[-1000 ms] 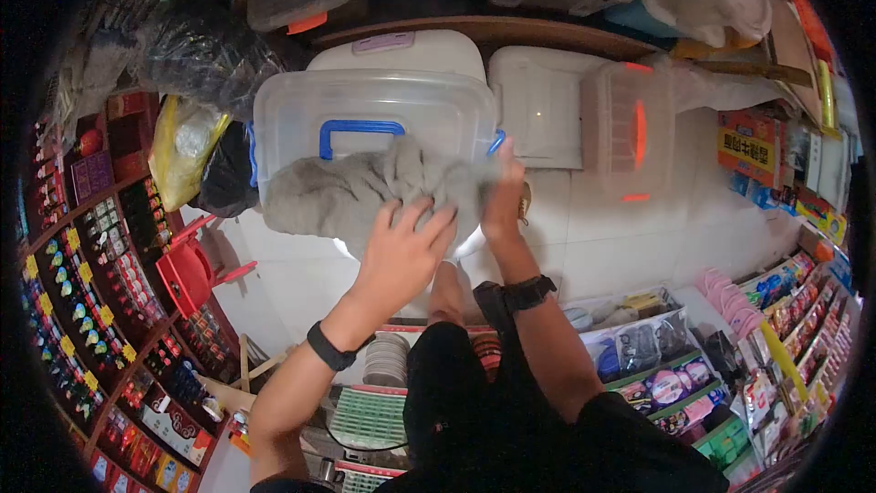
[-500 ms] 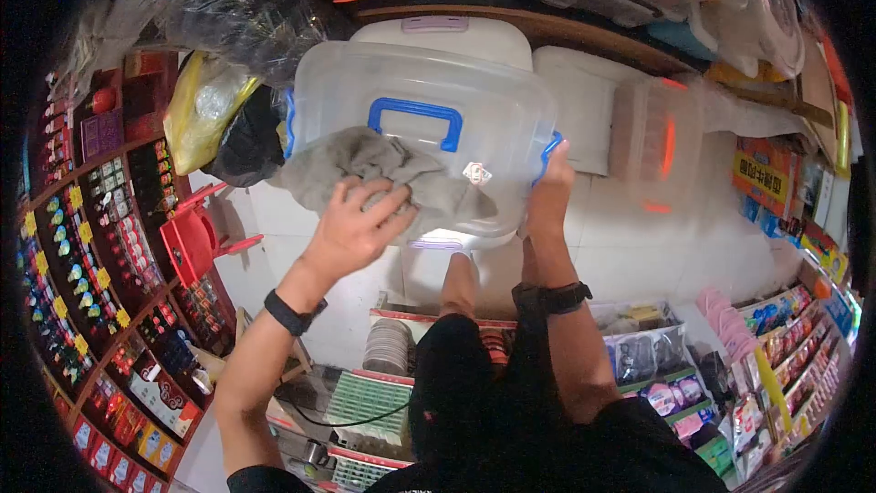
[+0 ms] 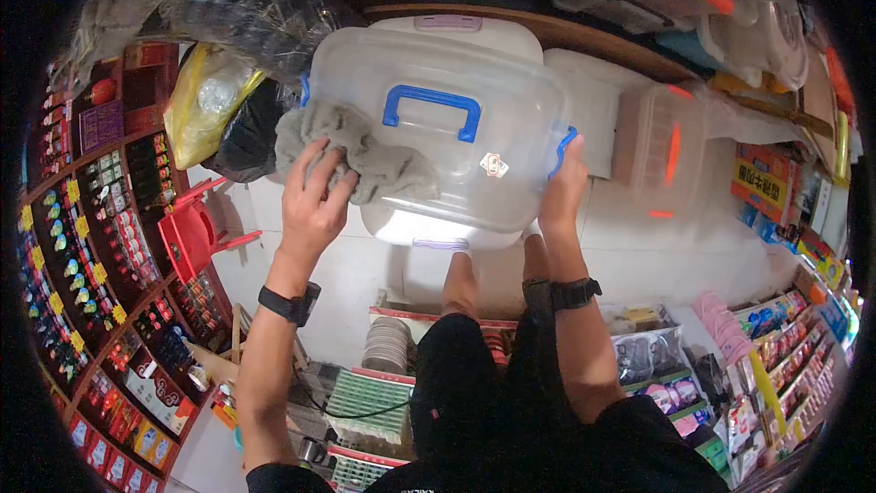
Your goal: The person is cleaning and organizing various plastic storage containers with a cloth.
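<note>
A clear plastic storage box (image 3: pixel 520 119) with a lid, a blue carrying handle (image 3: pixel 433 102) and blue side latches sits in front of me, tilted. Bunched over its left front corner is a grey cloth (image 3: pixel 383 169). My left hand (image 3: pixel 315 196) presses on this cloth, fingers curled into it. At the box's right end, my right hand (image 3: pixel 564 187) grips the edge by the blue latch (image 3: pixel 563 153); part of its fingers is hidden. Under the box shows a white bin (image 3: pixel 401 226) with lilac latches.
Another clear box with orange latches (image 3: pixel 643 146) stands to the right. A red plastic chair (image 3: pixel 189 236) and a yellow bag (image 3: pixel 205 110) are at the left, beside shelves of small goods (image 3: pixel 100 219). Stacked green baskets (image 3: pixel 370 402) stand near my legs.
My left hand has slid leftward with the grey cloth, baring more of the lid's middle. The box has shifted slightly right and turned a little, my right hand still on its end.
</note>
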`<state>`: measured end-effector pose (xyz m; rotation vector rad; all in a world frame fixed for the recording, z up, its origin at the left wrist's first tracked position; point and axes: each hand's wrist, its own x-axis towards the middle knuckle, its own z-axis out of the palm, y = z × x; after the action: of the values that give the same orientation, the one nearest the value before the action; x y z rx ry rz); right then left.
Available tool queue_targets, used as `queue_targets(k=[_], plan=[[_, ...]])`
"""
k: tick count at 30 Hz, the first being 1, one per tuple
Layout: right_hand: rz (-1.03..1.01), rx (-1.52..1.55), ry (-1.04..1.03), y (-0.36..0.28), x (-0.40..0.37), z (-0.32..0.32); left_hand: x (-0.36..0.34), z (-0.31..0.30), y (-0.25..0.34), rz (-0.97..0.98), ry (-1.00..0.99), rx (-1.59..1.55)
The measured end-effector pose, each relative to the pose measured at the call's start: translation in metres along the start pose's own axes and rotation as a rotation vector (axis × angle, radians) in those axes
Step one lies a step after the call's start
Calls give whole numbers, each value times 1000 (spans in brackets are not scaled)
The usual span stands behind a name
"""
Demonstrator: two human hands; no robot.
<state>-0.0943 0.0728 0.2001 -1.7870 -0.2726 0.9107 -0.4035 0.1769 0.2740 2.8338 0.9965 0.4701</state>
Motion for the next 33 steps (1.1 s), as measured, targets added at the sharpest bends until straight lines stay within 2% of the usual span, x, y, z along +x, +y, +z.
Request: queue_targets(k=[1, 3, 4, 5, 7, 9, 12, 14, 16, 18, 20, 22, 24, 29, 33], plan=[[5, -8, 3, 4, 3, -1, 5, -1, 4, 2, -3, -3], [16, -15, 12, 7, 5, -2, 16, -1, 14, -259, 39, 83], [36, -44, 1, 6, 5, -3, 18, 2, 16, -370, 57, 28], [56, -73, -12, 5, 5, -4, 25, 5, 20, -367, 53, 26], [76, -115, 9, -3, 3, -2, 48, 13, 29, -582, 161, 2], [99, -161, 25, -7, 1, 0, 67, 29, 34, -577, 150, -31], [64, -10, 64, 7, 6, 2, 90, 37, 44, -424, 22, 123], [-249, -215, 86, 44, 16, -6, 83, 27, 48, -406, -41, 144], [-246, -244, 76, 41, 17, -7, 72, 15, 52, -380, -92, 175], [-233, -274, 68, 25, 15, -4, 43, 7, 63, -468, -185, 183], [-54, -148, -38, -10, 14, 8, 14, 8, 75, -488, -176, 184], [-85, -143, -54, -13, 13, 8, -1, 10, 90, -515, -170, 180], [-124, -142, -76, -13, 14, 10, -2, 15, 108, -599, -77, 98], [-129, -186, -39, -11, 13, 12, 17, 22, 140, -642, -131, 131], [-73, -153, -44, -12, 13, 13, 26, 36, 165, -600, -162, 12]])
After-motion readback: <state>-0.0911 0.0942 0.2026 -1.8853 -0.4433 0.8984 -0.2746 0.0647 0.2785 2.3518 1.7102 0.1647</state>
